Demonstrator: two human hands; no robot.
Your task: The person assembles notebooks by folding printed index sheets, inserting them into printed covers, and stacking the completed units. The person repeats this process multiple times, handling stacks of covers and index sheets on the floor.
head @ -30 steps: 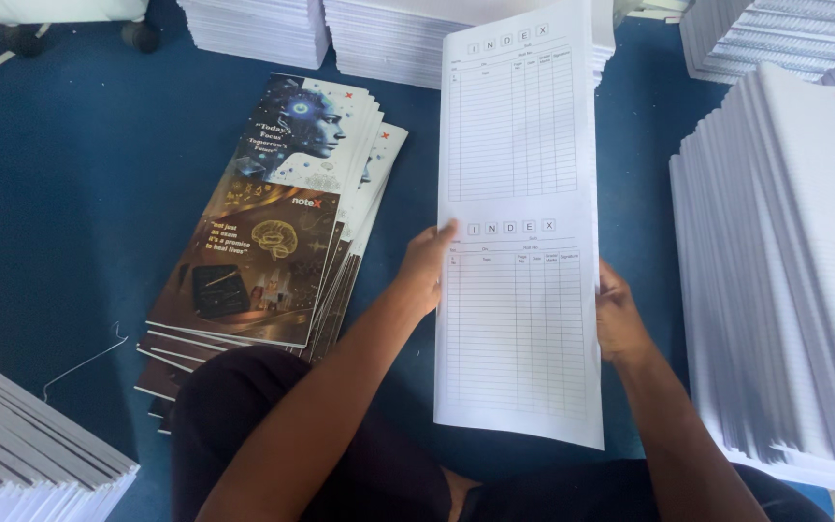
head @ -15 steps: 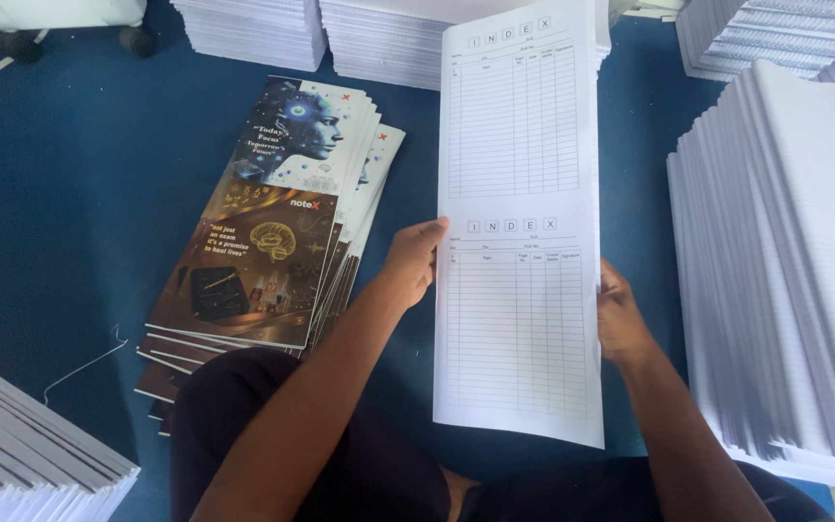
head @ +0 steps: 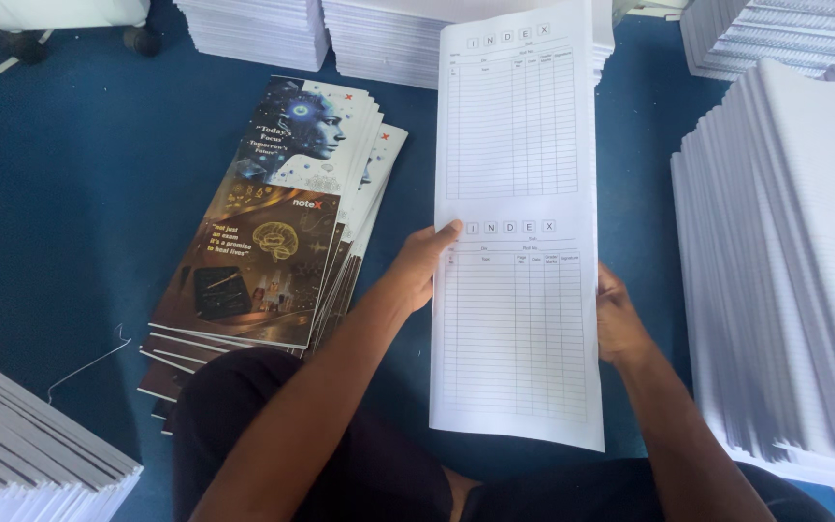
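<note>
A: Status of the ruled paper stack (head: 794,271)?
B: On the blue floor (head: 70,193), right of the printed sheet (head: 517,242).
A: Cover pile (head: 273,242)?
B: Left of the sheet.
A: Change?
B: Left hand (head: 424,261) slid up the sheet's left edge; grip clamped. Right hand (head: 619,319) clamped at the right edge. Sheet stays lifted, controlled.

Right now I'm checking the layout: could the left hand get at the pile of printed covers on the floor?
Probably yes. The left hand grips the long ruled sheet at its left edge, and the pile of printed covers lies just beyond it with only bare blue floor between; it would have to let go first.
</note>
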